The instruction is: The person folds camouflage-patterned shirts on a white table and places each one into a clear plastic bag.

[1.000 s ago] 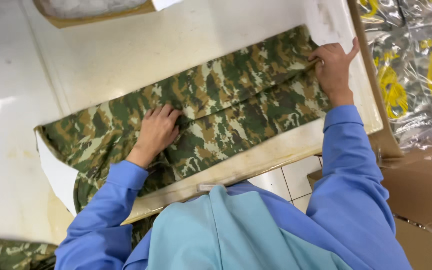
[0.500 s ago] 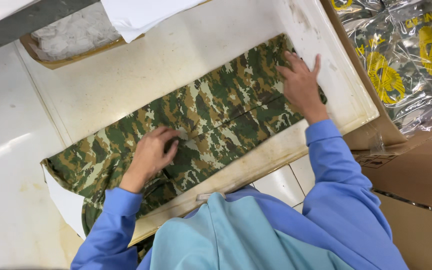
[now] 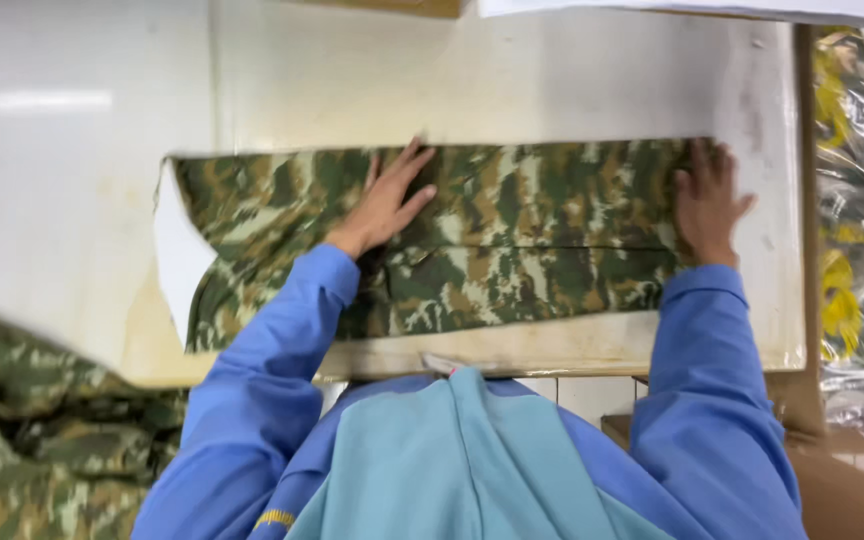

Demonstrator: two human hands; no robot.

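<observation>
Camouflage cloth (image 3: 512, 240) under flat hands (image 3: 387, 205)

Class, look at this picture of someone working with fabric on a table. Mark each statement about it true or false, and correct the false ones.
1. Both hands lie flat on the camouflage cloth. True.
2. The left hand holds scissors. False: it is empty, fingers spread on the cloth.
3. The right hand rests near the cloth's right end. True.
4. The sleeves are red. False: they are blue.
5. The cloth lies on the floor. False: it lies on a pale table.
</observation>
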